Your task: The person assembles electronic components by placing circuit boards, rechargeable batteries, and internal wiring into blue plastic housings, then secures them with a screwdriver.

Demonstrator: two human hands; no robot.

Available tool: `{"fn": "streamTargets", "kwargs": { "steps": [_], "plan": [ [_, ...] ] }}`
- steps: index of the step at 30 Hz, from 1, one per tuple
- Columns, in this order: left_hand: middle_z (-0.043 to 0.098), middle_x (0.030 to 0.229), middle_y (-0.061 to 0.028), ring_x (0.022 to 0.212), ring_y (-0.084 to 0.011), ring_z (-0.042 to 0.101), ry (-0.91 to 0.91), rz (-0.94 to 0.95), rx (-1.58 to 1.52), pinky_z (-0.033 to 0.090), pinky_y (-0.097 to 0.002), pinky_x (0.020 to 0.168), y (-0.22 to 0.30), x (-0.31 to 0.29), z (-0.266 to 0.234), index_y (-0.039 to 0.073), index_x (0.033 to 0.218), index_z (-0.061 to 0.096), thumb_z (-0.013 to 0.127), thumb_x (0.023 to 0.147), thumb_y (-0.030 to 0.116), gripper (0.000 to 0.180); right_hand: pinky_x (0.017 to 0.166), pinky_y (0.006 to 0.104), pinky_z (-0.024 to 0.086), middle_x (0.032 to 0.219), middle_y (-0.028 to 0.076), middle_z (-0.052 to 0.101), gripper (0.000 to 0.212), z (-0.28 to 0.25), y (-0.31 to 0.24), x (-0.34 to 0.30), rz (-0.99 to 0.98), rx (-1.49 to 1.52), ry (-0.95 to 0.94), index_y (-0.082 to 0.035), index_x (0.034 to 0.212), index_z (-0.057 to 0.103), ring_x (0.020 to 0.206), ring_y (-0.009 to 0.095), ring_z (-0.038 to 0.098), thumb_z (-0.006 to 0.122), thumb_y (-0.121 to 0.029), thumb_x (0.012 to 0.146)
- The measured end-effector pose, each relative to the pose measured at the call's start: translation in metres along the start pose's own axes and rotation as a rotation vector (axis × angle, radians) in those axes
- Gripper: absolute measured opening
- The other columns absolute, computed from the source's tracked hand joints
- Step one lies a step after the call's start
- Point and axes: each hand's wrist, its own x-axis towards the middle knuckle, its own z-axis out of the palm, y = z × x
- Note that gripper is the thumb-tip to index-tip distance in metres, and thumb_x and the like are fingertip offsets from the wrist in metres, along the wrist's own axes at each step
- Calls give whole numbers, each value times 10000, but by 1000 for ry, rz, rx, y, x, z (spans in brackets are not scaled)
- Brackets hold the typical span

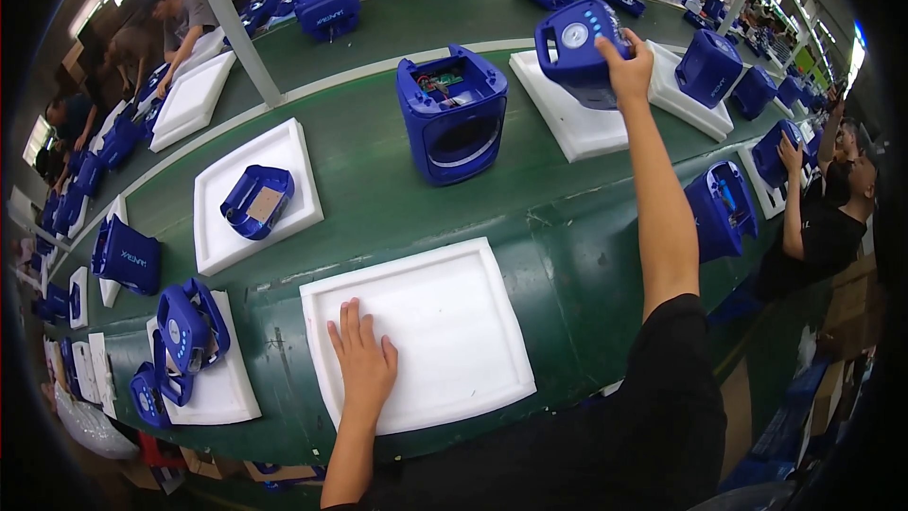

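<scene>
We have one blue unit (575, 59) gripped in our right hand (632, 71), the thumb on its dialled face; it is up over the belt's far side, in front of one white foam slab (567, 128), and whether they touch we cannot tell. Our left hand (367, 360) is open, fingers spread on one foam tray (463, 322) close to us. Beyond that tray, one open-topped blue casing (452, 128) stands directly on the green belt (378, 218), between the slab and a second tray (213, 203) bearing one shallow blue shell (257, 175). At lower left, at least three blue parts (184, 326) crowd a third tray (232, 369). To our right, one casing (709, 68) stands on foam, and another (705, 218) is partly hidden by our forearm. Further right, a co-worker (823, 232) handles a casing; one metal post (232, 24) rises at far left.
</scene>
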Motion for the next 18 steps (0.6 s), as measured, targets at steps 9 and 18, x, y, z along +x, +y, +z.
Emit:
{"fn": "streamTargets", "kwargs": {
  "steps": [9,18],
  "plan": [
    [389,1746,-294,1683,-472,294,-6,-27,21,132,-677,1381,-7,-7,-3,-59,1407,564,662,968,89,474,1114,478,372,1291,135,582,911,-8,-61,-92,-635,-384,-110,-95,1623,572,1278,341,552,921,-310,809],
    [398,1744,-289,1678,-472,307,13,-16,33,142,-671,1384,-19,-6,4,-47,1405,555,667,957,77,478,1083,479,389,1279,122,576,887,-11,-62,-105,-747,-421,-123,-113,1613,578,1250,334,552,920,-252,807]
  ]
}}
